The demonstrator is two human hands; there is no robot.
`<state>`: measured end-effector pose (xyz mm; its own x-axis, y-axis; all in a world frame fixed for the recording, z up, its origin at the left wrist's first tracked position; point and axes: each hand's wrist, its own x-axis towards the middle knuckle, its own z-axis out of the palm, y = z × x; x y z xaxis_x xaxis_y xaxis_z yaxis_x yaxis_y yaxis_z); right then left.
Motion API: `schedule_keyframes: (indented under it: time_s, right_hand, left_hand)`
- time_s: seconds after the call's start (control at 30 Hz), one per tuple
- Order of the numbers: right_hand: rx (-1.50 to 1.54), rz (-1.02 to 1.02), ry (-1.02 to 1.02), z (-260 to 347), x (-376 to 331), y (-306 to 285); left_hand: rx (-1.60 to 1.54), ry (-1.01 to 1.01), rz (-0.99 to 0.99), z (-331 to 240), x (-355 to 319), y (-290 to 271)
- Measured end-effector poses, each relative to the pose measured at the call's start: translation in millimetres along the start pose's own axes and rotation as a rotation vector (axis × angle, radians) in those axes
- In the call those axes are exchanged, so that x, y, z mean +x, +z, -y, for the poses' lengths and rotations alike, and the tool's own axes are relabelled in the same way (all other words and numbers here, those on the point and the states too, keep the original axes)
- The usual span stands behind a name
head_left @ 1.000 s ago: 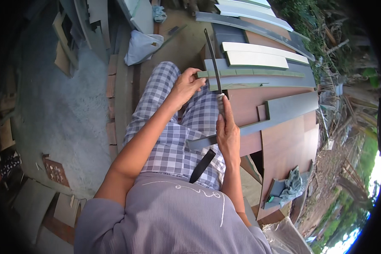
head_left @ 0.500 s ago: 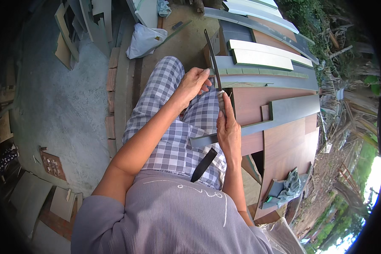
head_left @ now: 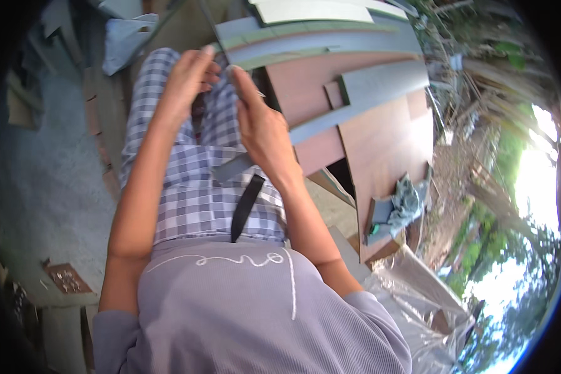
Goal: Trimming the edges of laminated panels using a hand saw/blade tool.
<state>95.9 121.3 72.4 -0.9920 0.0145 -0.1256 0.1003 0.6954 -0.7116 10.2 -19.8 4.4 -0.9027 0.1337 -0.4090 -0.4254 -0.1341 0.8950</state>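
Note:
My right hand (head_left: 262,128) is closed round the pale wrapped handle of a thin dark saw blade (head_left: 210,17), its index finger stretched along the handle. The blade points away from me, over the near end of a narrow greenish strip (head_left: 293,35) marked with crosswise cuts. At that end my left hand (head_left: 187,81) is closed, thumb and fingers pinching the strip beside the blade; motion blur softens the contact. A grey narrow board (head_left: 234,167) passes under my right wrist and juts over my lap.
Brown panels (head_left: 386,149), a wider grey board (head_left: 386,87) and white strips (head_left: 318,11) lie to the right. A crumpled blue-green cloth (head_left: 407,202) rests on them. Clear plastic sheeting (head_left: 411,299) is nearer me. A white bag (head_left: 126,42) sits at far left.
The whole view has shifted, so hands, lap and boards appear farther left and higher. My hands keep their holds on the saw blade and strip.

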Motion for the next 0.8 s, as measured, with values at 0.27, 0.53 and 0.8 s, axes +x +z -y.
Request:
schedule_keyframes:
  time_s: [0.27,0.53,0.8]
  right_hand:
    - [-0.091,0.014,0.064,-13,-31,-12]
    - [-0.163,-0.015,-0.007,0,24,-10]
    - [0.021,0.094,0.18,13,-2,-28]
  left_hand:
    - [-0.021,-0.042,0.02,5,-1,16]
    - [0.082,0.026,0.033,1,-3,20]
    - [0.362,0.369,-0.115,10,0,18]
